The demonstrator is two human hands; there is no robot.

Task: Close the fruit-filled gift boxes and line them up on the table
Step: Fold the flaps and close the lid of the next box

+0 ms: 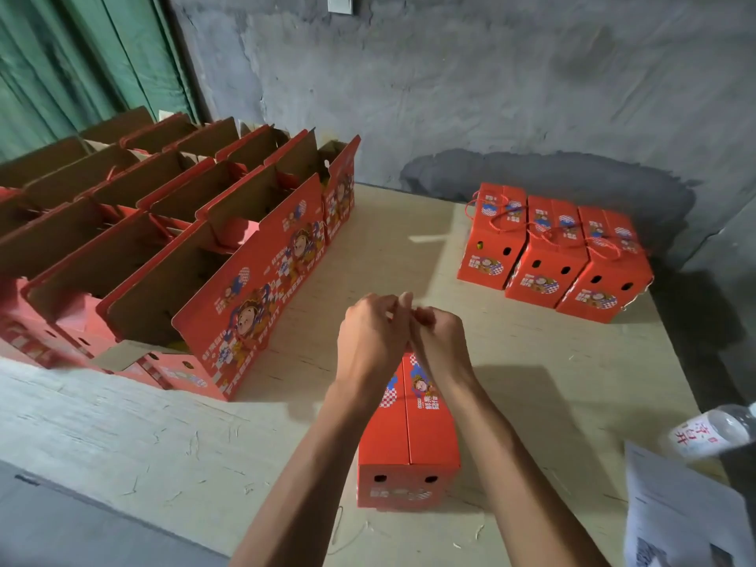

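Above the closed box (409, 427), left hand (370, 337) and right hand (439, 341) meet, fingers curled

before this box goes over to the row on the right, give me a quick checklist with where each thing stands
1. Top flaps of the near gift box meet flush: ok.
2. Handle cord tied: cannot tell, the left hand and right hand are bunched together above it, hiding the cord.
3. Row of three closed boxes standing side by side: ok.
4. Bare table in front of that row: ok.
5. Open boxes on the left still to close: not ok.
6. Water bottle lying near the table's right edge: cannot tell if stable.
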